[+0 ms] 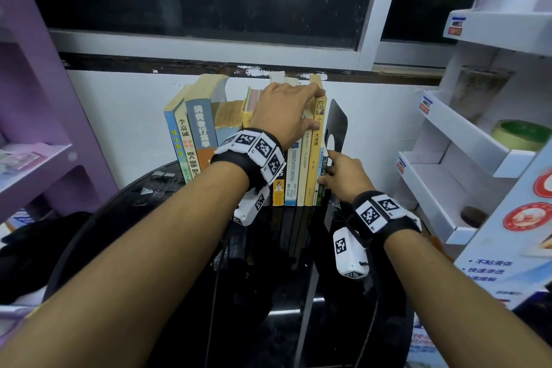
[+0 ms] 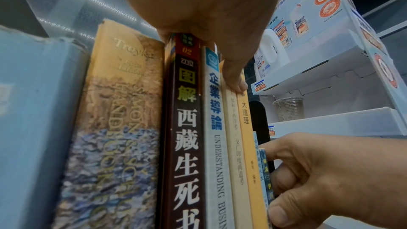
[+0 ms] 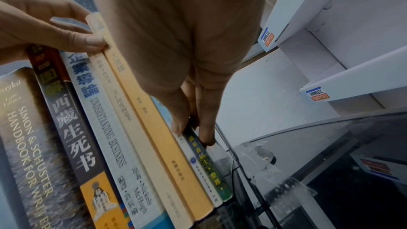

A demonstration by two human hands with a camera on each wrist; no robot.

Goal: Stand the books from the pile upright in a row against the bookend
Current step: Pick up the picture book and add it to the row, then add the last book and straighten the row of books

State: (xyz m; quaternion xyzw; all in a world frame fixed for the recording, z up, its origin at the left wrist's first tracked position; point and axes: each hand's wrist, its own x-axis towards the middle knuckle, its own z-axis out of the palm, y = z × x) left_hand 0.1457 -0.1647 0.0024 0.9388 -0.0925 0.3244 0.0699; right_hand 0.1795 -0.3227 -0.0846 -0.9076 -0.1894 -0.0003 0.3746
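Observation:
A row of books stands upright on the black glass table [image 1: 167,218], against the black bookend [image 1: 339,122] at its right end. My left hand [image 1: 310,110] lies over the tops of the tall books. Its fingers hook over the yellow book [image 1: 313,170] and its thumb presses the spines [image 2: 239,84]. My right hand [image 1: 330,172] pinches a short, thin green-spined book [image 3: 207,163] between thumb and forefinger, right beside the bookend. A dark red book [image 2: 185,128] and a white-and-blue business book [image 2: 216,145] stand left of the yellow one.
More books [image 1: 191,140] lean to the right at the row's left end. A purple shelf unit [image 1: 35,128] stands on the left, and a white display rack [image 1: 478,134] with a roll of tape [image 1: 519,134] on the right. Behind the books are a white wall and a dark window.

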